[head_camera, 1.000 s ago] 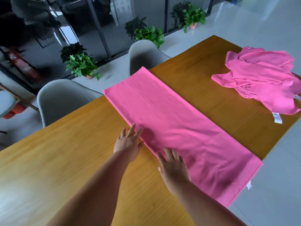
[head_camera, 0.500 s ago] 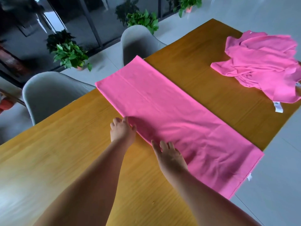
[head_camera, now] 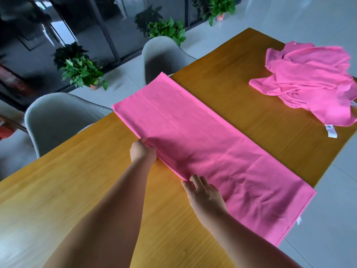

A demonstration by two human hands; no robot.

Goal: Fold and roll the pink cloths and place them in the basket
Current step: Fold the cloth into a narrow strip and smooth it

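A long pink cloth (head_camera: 202, 144), folded into a flat strip, lies diagonally across the wooden table (head_camera: 67, 180); its far end and near right end overhang the table edges. My left hand (head_camera: 143, 150) grips the strip's near long edge, fingers curled under the fabric. My right hand (head_camera: 204, 194) pinches the same edge further right, fingertips tucked at the fold. A crumpled heap of pink cloths (head_camera: 309, 82) with a white label (head_camera: 331, 131) sits at the table's far right. No basket is in view.
Two grey chairs (head_camera: 58, 117) (head_camera: 164, 57) stand along the table's far side. Potted green plants (head_camera: 81, 72) (head_camera: 168, 30) sit on the pale floor by dark glass walls. Bare wood lies to my left.
Both hands went from lying flat by the strip's near edge to curling round that edge. The edge is slightly lifted between them. The camera has shifted.
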